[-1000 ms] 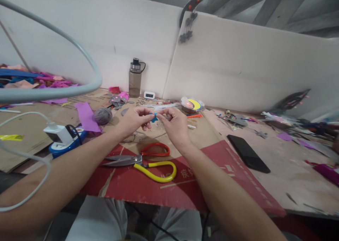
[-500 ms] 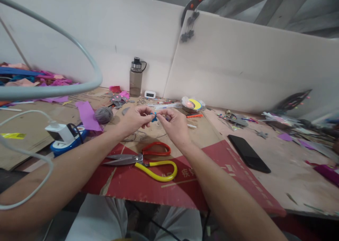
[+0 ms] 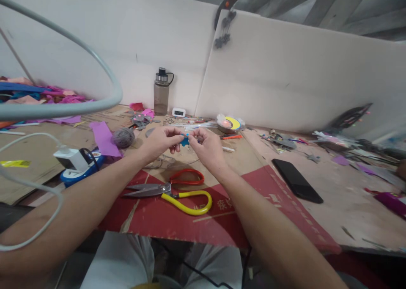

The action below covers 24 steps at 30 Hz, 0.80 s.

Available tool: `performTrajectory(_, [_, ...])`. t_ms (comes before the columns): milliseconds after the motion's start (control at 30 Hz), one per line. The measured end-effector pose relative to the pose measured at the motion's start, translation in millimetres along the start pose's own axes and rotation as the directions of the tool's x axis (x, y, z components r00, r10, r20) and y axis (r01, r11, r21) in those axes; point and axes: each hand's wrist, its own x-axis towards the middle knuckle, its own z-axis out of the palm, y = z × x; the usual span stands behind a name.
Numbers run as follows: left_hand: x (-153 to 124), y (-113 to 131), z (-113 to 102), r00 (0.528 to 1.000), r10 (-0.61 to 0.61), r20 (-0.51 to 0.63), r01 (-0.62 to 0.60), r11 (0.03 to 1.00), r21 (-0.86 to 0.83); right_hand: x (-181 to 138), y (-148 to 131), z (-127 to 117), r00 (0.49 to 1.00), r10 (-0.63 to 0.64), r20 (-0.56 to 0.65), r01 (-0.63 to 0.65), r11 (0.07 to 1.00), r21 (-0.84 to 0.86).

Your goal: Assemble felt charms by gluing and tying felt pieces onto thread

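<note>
A small blue cut-out piece point(image 3: 184, 141), perhaps felt, is pinched between my two hands above the middle of the table. My left hand point(image 3: 163, 141) grips its left side with thumb and forefinger. On the other side, the fingers of my right hand point(image 3: 207, 147) close on its right edge. Fingertips cover much of its outline. Below the hands lie scissors point(image 3: 166, 190) with one red and one yellow handle, blades pointing left. Thin grey yarn point(image 3: 161, 162) trails on the cardboard under my left hand.
A grey yarn ball point(image 3: 123, 137) and purple felt point(image 3: 105, 140) lie left. A bottle point(image 3: 161, 93) and small digital clock point(image 3: 179, 112) stand behind. A phone point(image 3: 297, 181) rests right. A blue power socket point(image 3: 80, 170) sits near my left forearm; a grey tube point(image 3: 104, 69) arches upper left.
The blue piece has turned between my fingers and shows more of its flat face. Both hands stay nearly in place, and the view has shifted slightly.
</note>
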Motion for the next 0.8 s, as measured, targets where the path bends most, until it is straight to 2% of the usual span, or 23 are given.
performTrajectory(200, [-0.9,0.0,2.4,1.0,-0.005,-0.013,0.006,1.0,0.024,-0.9,-1.4,1.9,1.0,-0.009,0.004,0.009,1.0,0.008])
performTrajectory(467, [-0.6,-2.7,2.6,0.998,0.027,-0.06,-0.022,0.996,0.092,-1.7,-0.2,6.1,0.997,0.074,0.032,-0.077,0.993,0.089])
performTrajectory(667, [-0.6,-0.3,0.8,0.999,-0.026,0.025,0.026,1.0,-0.012,-0.6,0.7,5.3,0.995,0.095,0.02,-0.096,0.991,0.096])
performTrajectory(800, [-0.7,-0.4,1.8,0.999,-0.034,0.015,0.034,0.998,0.046,-2.1,1.2,6.7,0.998,0.065,0.014,-0.066,0.996,0.067])
